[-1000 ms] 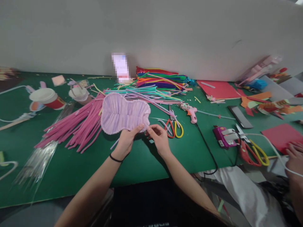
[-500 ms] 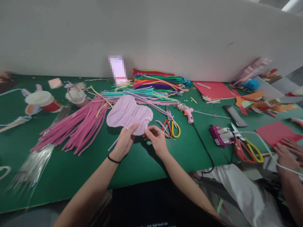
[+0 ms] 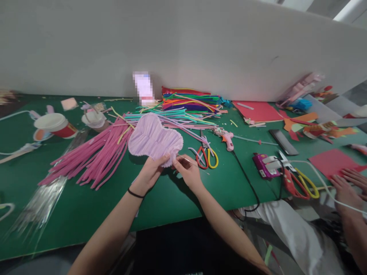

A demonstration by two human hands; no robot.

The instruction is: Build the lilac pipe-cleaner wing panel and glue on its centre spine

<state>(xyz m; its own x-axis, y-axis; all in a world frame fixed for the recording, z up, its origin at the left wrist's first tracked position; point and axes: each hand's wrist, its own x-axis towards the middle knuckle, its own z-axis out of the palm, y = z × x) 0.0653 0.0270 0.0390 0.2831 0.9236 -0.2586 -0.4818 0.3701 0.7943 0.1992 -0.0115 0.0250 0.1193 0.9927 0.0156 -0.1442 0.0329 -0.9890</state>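
Note:
A lilac butterfly-shaped piece (image 3: 155, 137), ribbed with rows of fuzzy pipe cleaner, is held up above the green table. My left hand (image 3: 151, 170), with a black band at its wrist, grips its lower edge, thumb on top. At the lower right edge my right hand (image 3: 187, 168) pinches a spot where a lilac strand shows; the fingertips partly hide it. Something thin and shiny lies by the right fingers, too small to name. Just right of that hand lie pliers with red and yellow handles (image 3: 207, 157) and loose lilac pipe cleaners (image 3: 195, 133).
Pink pipe cleaners (image 3: 94, 156) spread on the left, near paper cups (image 3: 56, 126). Multicoloured bundles (image 3: 189, 101) and a propped phone (image 3: 144, 88) are behind. To the right are a pink glue gun (image 3: 228, 140), its cord, scissors (image 3: 298, 181) and another person's hands (image 3: 345, 187).
The butterfly piece has shifted slightly left and down, tilting a little. My right fingers have moved slightly along its lower right edge. The view has moved a little.

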